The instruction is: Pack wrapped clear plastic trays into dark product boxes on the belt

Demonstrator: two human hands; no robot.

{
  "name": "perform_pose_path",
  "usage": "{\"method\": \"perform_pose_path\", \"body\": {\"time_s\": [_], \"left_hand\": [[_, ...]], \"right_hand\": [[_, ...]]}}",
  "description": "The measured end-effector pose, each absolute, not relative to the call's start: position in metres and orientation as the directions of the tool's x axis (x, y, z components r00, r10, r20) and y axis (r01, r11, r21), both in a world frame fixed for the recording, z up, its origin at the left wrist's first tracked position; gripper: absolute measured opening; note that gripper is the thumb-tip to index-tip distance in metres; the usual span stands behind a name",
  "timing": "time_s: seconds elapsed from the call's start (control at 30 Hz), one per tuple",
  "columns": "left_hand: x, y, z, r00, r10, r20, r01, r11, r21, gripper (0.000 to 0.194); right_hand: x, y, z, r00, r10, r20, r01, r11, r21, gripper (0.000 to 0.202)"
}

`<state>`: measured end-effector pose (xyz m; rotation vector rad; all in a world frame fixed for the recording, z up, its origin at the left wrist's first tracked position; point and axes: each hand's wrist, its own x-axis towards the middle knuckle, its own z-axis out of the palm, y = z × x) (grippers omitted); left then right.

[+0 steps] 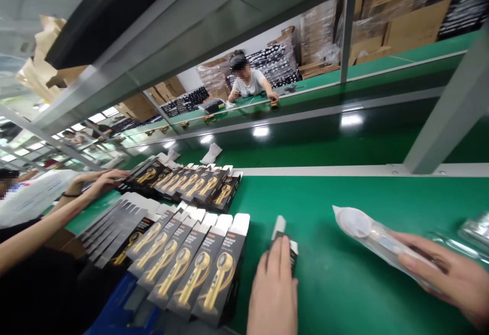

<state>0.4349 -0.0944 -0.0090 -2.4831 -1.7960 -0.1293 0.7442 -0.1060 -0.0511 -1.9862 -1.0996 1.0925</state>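
Observation:
My left hand (pixel 274 286) is closed over a narrow dark box (pixel 294 258) on the green bench. Most of that box is hidden under the hand, while a white open flap (pixel 280 224) sticks up beyond the fingertips. My right hand (pixel 446 271) grips the handle of a shower head (pixel 359 224) wrapped in a clear plastic bag, its round head pointing left above the bench. Left of my left hand, a row of black boxes (pixel 219 268) printed with a gold shower head leans with white flaps raised.
A second row of similar boxes (pixel 191 182) lies behind, beside a white wrapped item (pixel 211 153). A co-worker's arms (pixel 95 187) reach in from the left. Clear plastic packaging (pixel 476 233) lies at right. A metal post (pixel 443 95) rises from the bench's back rail. Another person (pixel 250 80) sits across the line.

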Motion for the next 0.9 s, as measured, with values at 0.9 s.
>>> {"method": "perform_pose_path", "body": {"time_s": [0.9], "left_hand": [[0.468, -0.061, 0.022, 0.875, 0.473, 0.104, 0.467, -0.881, 0.073, 0.081]], "right_hand": [[0.746, -0.098, 0.017, -0.410, 0.813, -0.413, 0.382, -0.257, -0.888, 0.030]]}}
